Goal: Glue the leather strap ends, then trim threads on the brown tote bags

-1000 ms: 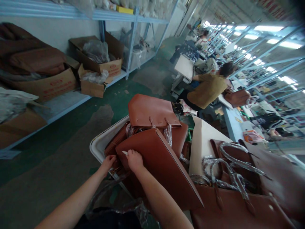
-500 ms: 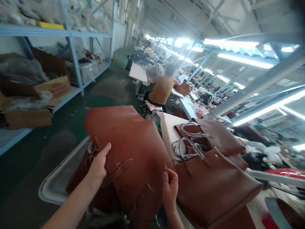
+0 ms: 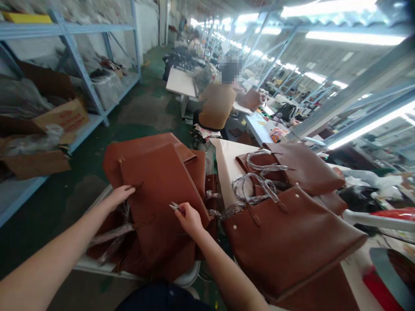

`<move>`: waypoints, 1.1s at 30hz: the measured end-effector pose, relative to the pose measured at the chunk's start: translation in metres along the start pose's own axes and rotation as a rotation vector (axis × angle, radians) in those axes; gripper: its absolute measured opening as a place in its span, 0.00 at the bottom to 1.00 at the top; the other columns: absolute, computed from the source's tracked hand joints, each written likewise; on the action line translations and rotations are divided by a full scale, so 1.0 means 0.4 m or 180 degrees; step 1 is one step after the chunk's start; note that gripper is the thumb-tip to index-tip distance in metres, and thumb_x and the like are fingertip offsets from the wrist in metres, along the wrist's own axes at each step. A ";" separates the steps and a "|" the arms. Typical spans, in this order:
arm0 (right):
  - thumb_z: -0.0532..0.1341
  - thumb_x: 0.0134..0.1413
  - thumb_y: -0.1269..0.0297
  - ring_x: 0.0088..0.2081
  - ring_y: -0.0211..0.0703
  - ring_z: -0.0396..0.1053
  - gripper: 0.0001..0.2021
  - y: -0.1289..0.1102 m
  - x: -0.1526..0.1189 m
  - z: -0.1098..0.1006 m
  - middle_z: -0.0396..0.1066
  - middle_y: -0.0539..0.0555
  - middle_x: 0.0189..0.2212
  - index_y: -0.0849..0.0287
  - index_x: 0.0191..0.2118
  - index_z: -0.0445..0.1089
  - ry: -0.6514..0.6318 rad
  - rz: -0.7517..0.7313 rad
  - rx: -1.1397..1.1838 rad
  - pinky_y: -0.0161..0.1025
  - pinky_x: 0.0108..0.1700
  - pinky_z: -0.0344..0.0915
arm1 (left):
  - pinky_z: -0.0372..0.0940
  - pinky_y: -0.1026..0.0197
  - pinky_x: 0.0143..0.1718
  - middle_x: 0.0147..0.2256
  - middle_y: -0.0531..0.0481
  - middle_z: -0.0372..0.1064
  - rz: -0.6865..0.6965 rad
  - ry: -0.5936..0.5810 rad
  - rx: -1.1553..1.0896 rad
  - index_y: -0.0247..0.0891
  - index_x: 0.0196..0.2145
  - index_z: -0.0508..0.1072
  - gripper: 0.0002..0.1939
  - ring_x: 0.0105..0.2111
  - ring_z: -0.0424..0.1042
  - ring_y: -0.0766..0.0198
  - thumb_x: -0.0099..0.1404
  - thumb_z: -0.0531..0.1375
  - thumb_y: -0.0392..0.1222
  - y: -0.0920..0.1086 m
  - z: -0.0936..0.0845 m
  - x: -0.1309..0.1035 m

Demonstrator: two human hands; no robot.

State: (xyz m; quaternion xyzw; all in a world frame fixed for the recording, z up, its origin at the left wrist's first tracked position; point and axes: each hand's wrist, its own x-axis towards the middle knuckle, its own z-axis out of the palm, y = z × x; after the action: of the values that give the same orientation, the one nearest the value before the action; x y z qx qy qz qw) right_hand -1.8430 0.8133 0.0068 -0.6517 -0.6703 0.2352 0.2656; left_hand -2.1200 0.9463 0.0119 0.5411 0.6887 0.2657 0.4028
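A brown leather bag (image 3: 155, 172) lies flat on top of other brown bags, with a stitched seam along its right edge. My left hand (image 3: 122, 195) is closed at the bag's left side, its fingertips by a thin dark cord on the leather. Whether the fingers pinch the cord or the bag's edge is hard to see. In my right hand (image 3: 191, 220) is a small pair of thread snips (image 3: 175, 207), blades pointing left over the middle of the bag. Plastic-wrapped handles (image 3: 113, 237) hang out below my left hand.
On the right, more brown bags (image 3: 292, 242) lie on a pale table (image 3: 225, 151). A white tray (image 3: 191, 276) sits under the pile in front. Blue shelving (image 3: 81, 65) with cardboard boxes (image 3: 65, 121) stands left. A person in a mustard top (image 3: 217, 106) sits ahead.
The bag on the pile has shifted, and a flat stitched face now shows. My right hand with the snips has moved left over it. My left hand has moved slightly left and up.
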 end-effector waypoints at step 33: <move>0.55 0.58 0.66 0.40 0.46 0.69 0.06 -0.048 -0.182 0.241 0.71 0.57 0.37 0.61 0.40 0.65 -0.2218 -0.1230 -0.1831 0.40 0.40 0.63 | 0.63 0.55 0.42 0.32 0.50 0.72 -0.0087 -0.1024 0.0032 0.37 0.33 0.71 0.12 0.35 0.71 0.62 0.65 0.52 0.45 -0.374 0.252 -0.479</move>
State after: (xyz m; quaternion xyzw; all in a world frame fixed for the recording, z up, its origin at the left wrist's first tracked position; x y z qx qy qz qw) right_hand -1.9204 0.7430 -0.0561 -0.4448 -0.8658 0.1911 -0.1264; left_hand -2.0975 0.7144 -0.1107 0.5693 0.6240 0.1666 0.5087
